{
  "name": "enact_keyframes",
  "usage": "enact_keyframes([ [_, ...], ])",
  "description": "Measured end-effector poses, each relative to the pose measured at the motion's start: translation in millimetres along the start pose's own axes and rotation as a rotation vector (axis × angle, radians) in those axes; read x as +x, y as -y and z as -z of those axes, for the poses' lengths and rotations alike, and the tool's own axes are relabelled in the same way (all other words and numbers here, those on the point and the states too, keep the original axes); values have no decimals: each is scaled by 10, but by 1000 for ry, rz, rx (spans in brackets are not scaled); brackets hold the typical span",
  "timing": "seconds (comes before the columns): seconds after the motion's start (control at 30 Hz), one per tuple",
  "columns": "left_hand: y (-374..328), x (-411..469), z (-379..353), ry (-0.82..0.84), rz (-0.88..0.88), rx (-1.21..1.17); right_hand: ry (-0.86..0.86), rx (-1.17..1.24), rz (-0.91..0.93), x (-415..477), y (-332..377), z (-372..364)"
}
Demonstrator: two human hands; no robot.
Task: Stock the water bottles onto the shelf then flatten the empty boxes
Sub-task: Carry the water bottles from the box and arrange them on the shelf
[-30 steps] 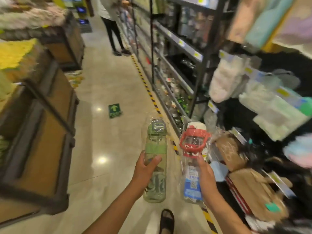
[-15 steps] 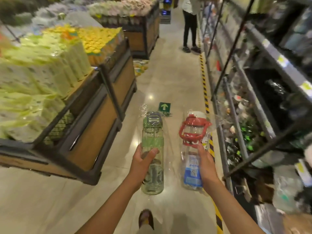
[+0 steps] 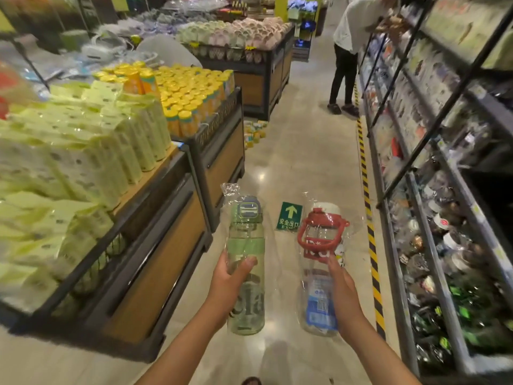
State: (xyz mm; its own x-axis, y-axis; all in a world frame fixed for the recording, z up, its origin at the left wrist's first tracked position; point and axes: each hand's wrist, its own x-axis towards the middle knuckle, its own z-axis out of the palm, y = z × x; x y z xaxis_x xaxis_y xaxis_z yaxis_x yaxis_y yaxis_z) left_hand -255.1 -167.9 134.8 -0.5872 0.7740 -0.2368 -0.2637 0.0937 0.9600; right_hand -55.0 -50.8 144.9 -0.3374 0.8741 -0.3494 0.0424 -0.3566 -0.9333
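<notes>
My left hand (image 3: 227,284) grips a green water bottle (image 3: 246,262) in clear plastic wrap, held upright over the aisle floor. My right hand (image 3: 342,293) holds a clear water bottle with a red lid and handle (image 3: 322,254), also wrapped, with a blue label low on it. The two bottles are side by side, apart from each other. The metal shelf (image 3: 444,287) with rows of wrapped goods runs along my right. No boxes are in view.
Wooden display bins (image 3: 155,262) stacked with pale green packs and yellow-capped bottles line the left. A person (image 3: 352,51) in a white top leans into the shelf farther down the aisle. A yellow-black floor stripe (image 3: 370,237) edges the shelf, and a green arrow sign (image 3: 289,216) lies on the floor.
My view has swung left, away from the shelf and along the aisle. Both hands kept their bottles and moved a little farther apart.
</notes>
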Motion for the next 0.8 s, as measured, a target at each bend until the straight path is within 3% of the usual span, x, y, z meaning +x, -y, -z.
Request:
enact_keyframes([
  [0.37, -376, 1620, -394, 93, -8, 54, -87, 64, -17, 1430, 463, -194],
  [0.8, -721, 3598, -1590, 136, -25, 115, -106, 101, -4, 3463, 1237, 219],
])
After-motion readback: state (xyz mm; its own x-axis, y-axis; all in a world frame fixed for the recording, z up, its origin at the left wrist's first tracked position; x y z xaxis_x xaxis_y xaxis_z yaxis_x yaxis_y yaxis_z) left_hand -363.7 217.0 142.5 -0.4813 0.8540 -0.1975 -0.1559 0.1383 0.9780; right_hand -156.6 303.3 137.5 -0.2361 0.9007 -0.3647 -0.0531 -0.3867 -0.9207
